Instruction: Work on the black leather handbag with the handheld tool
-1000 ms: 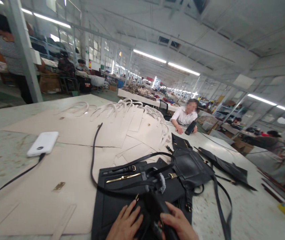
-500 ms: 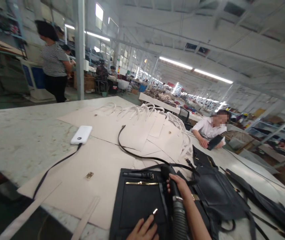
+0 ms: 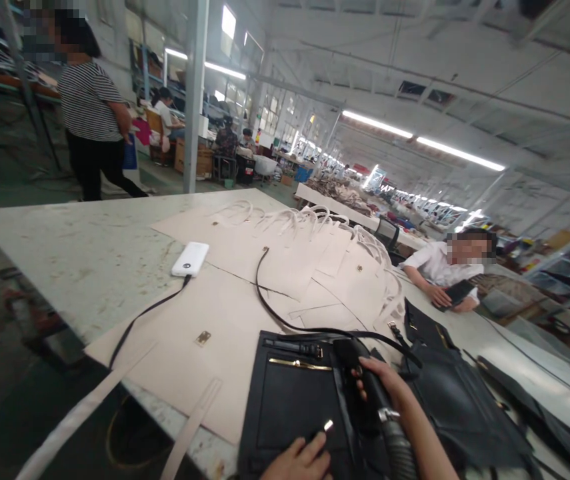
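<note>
My right hand (image 3: pixel 387 383) is wrapped around a black hose nozzle (image 3: pixel 357 363). A metal clamp joins the nozzle to a ribbed hose (image 3: pixel 395 445) that runs down out of view. The nozzle's head is over the right side of a black leather bag (image 3: pixel 289 407), which has a gold zip and a small buckle strap. My left hand (image 3: pixel 301 460) lies on the lower part of this bag with its fingers stretched out. Just past its fingertips shows a small shiny metal piece (image 3: pixel 328 425); I cannot tell what it is.
Cream bag panels (image 3: pixel 165 347) with looped handles cover the middle of the table (image 3: pixel 65 247). A white power bank (image 3: pixel 191 259) with a black cable lies on them. More black bags (image 3: pixel 457 393) lie to the right. A person (image 3: pixel 439 273) sits across the table; another (image 3: pixel 92 113) stands behind.
The view has swung left, so the table and bags appear farther right. My right hand still grips the nozzle, and my left hand stays on the bag. The standing person has changed stance.
</note>
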Motion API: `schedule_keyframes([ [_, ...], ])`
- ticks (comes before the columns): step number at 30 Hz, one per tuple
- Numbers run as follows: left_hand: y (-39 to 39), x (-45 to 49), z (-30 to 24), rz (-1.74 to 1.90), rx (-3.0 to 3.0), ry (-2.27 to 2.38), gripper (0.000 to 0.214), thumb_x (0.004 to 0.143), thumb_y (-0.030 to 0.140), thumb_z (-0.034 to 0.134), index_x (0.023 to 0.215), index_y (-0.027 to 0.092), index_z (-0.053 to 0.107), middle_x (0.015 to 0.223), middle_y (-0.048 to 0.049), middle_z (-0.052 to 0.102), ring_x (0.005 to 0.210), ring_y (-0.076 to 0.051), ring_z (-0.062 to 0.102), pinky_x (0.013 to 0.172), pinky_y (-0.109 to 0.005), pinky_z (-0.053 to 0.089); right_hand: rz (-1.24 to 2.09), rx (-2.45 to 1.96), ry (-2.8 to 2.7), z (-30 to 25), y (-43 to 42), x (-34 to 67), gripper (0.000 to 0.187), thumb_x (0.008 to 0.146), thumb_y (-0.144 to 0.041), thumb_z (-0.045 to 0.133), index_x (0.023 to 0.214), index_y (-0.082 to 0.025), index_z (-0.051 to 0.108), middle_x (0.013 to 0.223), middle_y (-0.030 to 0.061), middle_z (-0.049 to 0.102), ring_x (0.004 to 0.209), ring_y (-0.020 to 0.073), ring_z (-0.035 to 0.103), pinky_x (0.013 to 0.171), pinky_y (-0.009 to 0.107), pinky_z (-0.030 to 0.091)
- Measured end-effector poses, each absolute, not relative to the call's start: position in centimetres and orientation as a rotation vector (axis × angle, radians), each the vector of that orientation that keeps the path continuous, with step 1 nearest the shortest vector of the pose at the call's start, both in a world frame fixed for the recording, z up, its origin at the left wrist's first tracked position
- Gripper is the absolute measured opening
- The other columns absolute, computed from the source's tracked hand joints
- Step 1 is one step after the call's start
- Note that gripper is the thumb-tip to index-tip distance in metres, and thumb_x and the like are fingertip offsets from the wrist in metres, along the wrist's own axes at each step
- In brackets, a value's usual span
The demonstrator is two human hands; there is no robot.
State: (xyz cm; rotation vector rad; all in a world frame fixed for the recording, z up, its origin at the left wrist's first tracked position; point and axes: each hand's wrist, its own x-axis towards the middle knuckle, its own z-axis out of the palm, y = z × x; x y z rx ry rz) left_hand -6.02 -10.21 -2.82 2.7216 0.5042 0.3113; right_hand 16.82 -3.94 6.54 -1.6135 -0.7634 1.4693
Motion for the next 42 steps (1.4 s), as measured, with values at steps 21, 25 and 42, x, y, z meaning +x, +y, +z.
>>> schedule_keyframes([
  [21, -8.5, -14.7, 0.8, 0.393, 2.621, 0.844, 0.058, 0.075, 0.025, 0.054, 0.128, 0.027, 0.032, 0.138, -0.0033, 0.029, 0.127, -0.023, 0.022, 0.104, -0.043, 0.018, 1.738, -1.337, -1.078, 6.1, -3.7, 2.0, 0.036, 0.062, -0.030, 0.061, 0.093, -0.015, 0.050, 0.050, -0.0047, 0.057, 0.032, 0.0111, 0.050, 0.030, 0.022, 0.043],
  [25, -8.0, -15.0, 1.4, 0.366, 2.571, 0.821, 0.049, 0.078, 0.029, 0.049, 0.125, 0.026, 0.037, 0.136, -0.0039, 0.032, 0.126, -0.023, 0.024, 0.103, -0.045, 0.017, 1.675, -1.350, -1.110, 6.3, -1.0, 1.0, 0.027, 0.066, -0.030, 0.060, 0.087, -0.015, 0.051, 0.049, -0.0054, 0.056, 0.033, 0.0101, 0.051, 0.030, 0.021, 0.041],
  [42, -1.3, -20.0, 0.3, 0.406, 2.721, 0.823, 0.041, 0.079, 0.033, 0.050, 0.119, 0.029, 0.044, 0.131, -0.0024, 0.040, 0.121, -0.023, 0.031, 0.101, -0.043, 0.016, 1.758, -1.488, -0.930, 8.3, -14.3, 4.0, 0.074, 0.060, -0.036, 0.067, 0.124, -0.014, 0.035, 0.052, -0.0013, 0.061, 0.033, 0.0136, 0.052, 0.032, 0.023, 0.041],
])
